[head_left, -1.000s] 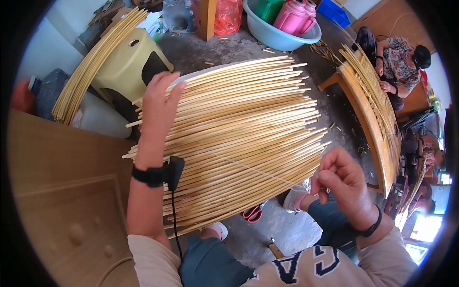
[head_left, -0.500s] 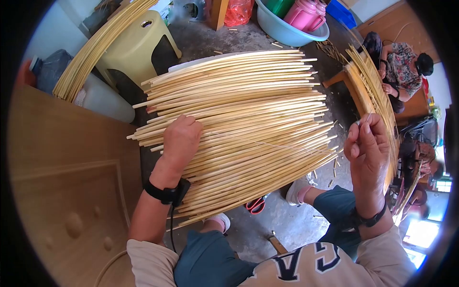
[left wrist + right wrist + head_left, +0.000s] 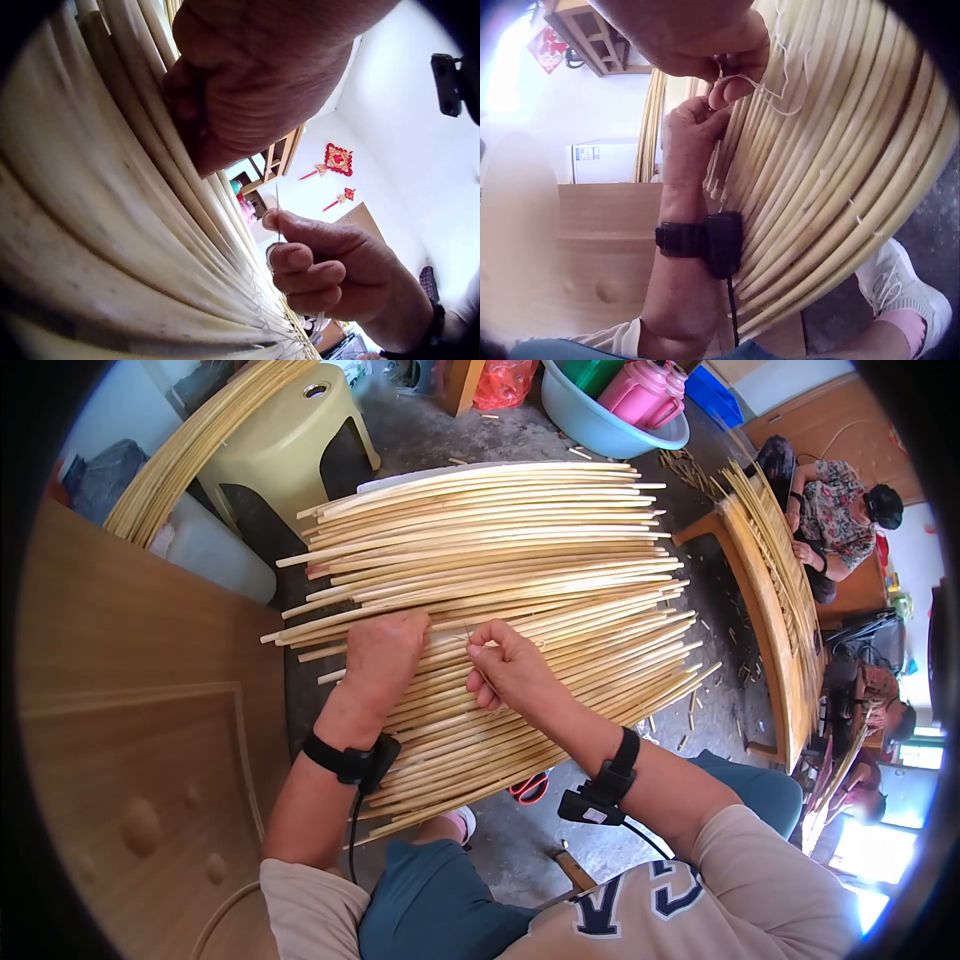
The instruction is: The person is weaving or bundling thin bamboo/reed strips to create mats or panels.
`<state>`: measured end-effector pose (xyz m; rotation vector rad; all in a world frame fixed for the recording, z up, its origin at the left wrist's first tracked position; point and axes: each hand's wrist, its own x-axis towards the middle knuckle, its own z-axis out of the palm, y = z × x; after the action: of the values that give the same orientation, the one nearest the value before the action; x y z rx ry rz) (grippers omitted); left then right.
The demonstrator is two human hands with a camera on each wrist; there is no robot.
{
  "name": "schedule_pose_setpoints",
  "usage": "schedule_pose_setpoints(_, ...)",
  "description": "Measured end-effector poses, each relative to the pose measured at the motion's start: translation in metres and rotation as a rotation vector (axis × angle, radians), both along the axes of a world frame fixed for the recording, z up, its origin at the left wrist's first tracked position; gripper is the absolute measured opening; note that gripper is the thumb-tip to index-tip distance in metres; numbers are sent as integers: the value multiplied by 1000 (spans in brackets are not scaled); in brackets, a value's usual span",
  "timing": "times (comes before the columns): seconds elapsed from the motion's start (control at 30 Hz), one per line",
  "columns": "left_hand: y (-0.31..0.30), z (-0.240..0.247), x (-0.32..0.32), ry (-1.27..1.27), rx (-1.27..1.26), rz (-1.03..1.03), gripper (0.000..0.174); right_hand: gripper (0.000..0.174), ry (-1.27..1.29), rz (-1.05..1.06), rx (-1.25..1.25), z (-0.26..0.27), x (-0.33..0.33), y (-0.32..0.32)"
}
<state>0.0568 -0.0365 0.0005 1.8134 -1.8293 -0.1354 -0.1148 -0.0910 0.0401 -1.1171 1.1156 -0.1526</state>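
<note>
A mat-like row of long pale sticks (image 3: 520, 585) lies across in front of me, with white stitches showing along it in the right wrist view. At its left part my left hand (image 3: 385, 650) grips some sticks, its fingers curled down among them in the left wrist view. Just right of it, my right hand (image 3: 510, 665) pinches a thin needle (image 3: 278, 196) between thumb and fingers, the point upward in the left wrist view. White thread (image 3: 787, 112) loops from the right hand over the sticks in the right wrist view.
A yellow stool (image 3: 285, 445) stands at the back left beside a bundle of sticks (image 3: 190, 445). A blue basin (image 3: 600, 432) holds a pink thermos. Red-handled scissors (image 3: 530, 788) lie on the floor. At right, another person (image 3: 840, 510) sits by a wooden bench (image 3: 765, 630).
The left hand came down from the back left edge onto the sticks and took hold there. The right hand swung up and out to the right with the thread, then back left beside it.
</note>
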Motion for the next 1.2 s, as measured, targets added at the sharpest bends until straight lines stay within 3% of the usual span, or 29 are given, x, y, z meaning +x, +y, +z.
schedule_pose_setpoints(0.4, -1, -6, -5, -51, 47, 12, 9, 7, 46, -52, -247, -19, 5, 17)
schedule_pose_setpoints(1.2, 1, 4, -7, 31, 1, 39, 7, 7, 31, -21, -238, -20, 3, 18)
